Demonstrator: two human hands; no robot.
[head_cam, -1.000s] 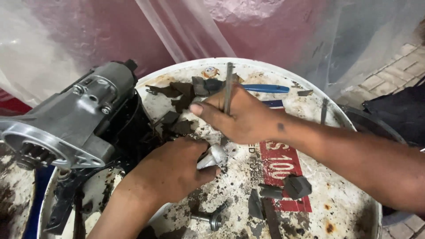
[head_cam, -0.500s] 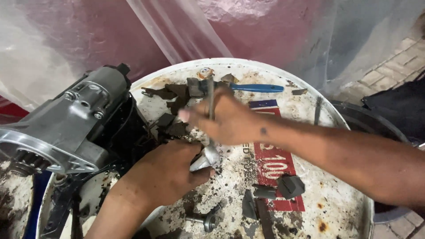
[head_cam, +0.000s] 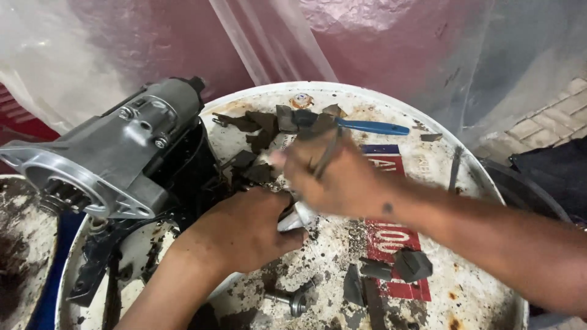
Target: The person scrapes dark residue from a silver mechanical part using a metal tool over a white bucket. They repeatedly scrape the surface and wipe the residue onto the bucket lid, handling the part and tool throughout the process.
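Observation:
My left hand (head_cam: 244, 229) is closed around a small shiny metal part (head_cam: 298, 217), pressing it down on the stained white drum lid (head_cam: 428, 287). My right hand (head_cam: 333, 174), blurred with motion, grips a thin grey metal rod (head_cam: 327, 156) whose lower end meets that part. Just left of both hands lies a grey cast starter motor (head_cam: 110, 159) on its side, its gear end facing the lower left.
A blue-handled tool (head_cam: 373, 127) and dark torn scraps (head_cam: 257, 131) lie at the lid's far side. Dark blocks (head_cam: 411, 264) and a small bolt (head_cam: 290, 299) sit nearer me. Clear plastic sheeting (head_cam: 183, 43) hangs behind. Brick paving (head_cam: 550, 116) shows at right.
The rod in my right hand has tilted from upright to leaning right, and the hand has shifted slightly. My left hand stays on the metal part.

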